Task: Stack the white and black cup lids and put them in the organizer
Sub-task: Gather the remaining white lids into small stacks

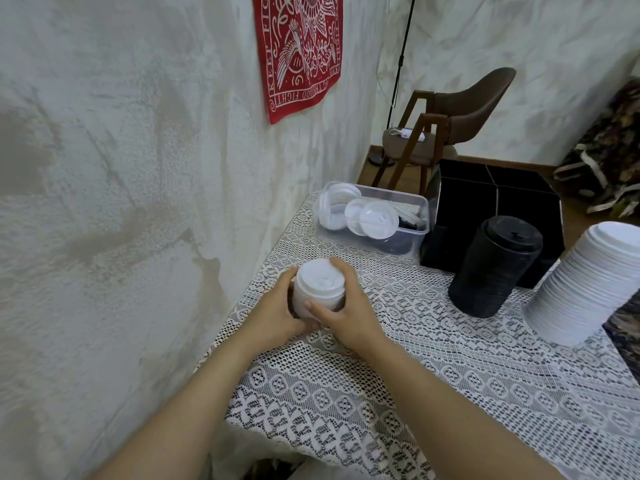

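A short stack of white cup lids (320, 285) stands on the lace tablecloth near the wall. My left hand (277, 306) grips its left side and my right hand (346, 310) grips its right side, thumb across the front. A tall stack of black lids (491, 271) stands to the right, and a taller stack of white lids (588, 282) beyond it at the frame edge. At the back, a clear plastic bin (412, 233) holds loose white lids (372, 218) and some black ones. A black organizer box (485, 199) sits behind the black stack.
The table (415, 358) runs along a plastered wall on the left; its near-left edge drops off by my forearms. A brown chair (460, 116) and a lamp pole stand on the floor behind the table. Dark patterned fabric shows at the right edge.
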Action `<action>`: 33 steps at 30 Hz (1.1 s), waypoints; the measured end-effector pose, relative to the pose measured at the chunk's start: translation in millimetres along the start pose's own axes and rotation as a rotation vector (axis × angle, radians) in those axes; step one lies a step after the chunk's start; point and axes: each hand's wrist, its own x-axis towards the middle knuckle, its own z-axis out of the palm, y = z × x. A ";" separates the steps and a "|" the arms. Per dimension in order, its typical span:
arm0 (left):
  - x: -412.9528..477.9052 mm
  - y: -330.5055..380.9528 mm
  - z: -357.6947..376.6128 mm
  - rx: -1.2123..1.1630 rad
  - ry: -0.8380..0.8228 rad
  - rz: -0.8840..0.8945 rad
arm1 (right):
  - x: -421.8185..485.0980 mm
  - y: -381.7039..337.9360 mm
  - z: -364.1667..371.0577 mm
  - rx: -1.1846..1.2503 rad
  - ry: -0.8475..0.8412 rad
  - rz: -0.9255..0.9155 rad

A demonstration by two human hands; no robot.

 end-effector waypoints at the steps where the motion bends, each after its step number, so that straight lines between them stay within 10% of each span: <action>1: -0.2 3.6 0.9 -0.004 -0.002 0.002 | -1.2 -1.0 -3.1 0.003 0.008 -0.006; 33: -23.8 155.4 202.8 -0.080 -0.379 0.231 | -163.9 29.2 -212.1 -0.067 0.401 0.072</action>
